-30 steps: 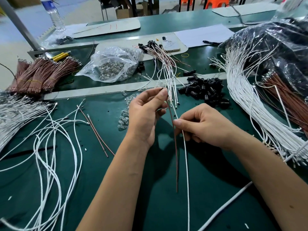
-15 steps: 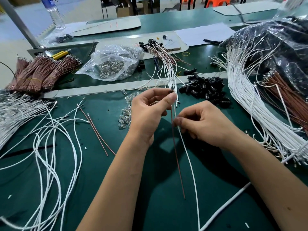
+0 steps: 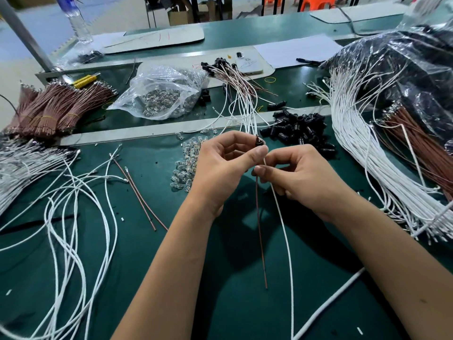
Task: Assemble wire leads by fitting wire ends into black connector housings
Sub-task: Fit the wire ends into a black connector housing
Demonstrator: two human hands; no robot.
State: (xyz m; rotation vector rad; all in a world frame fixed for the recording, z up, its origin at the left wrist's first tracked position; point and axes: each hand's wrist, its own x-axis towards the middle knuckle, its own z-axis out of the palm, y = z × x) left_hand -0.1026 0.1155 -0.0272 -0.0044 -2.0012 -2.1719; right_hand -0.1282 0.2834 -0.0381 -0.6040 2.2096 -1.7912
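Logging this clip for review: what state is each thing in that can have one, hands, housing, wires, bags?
left hand: pinches the black housing
right hand: pinches the white wire below the housing
brown wire: hangs from the housing, free end down
clear bag: lying slumped, holds small clear parts
loose black housings: piled, unassembled
finished leads: fanned out behind the hands

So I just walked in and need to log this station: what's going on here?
A person is assembling a wire lead at a green bench. The left hand pinches a small black connector housing, with a brown wire hanging below it. The right hand pinches a white wire just under the housing, apparently feeding it in. A pile of spare black housings lies just behind, and white wire bundles lie to the right.
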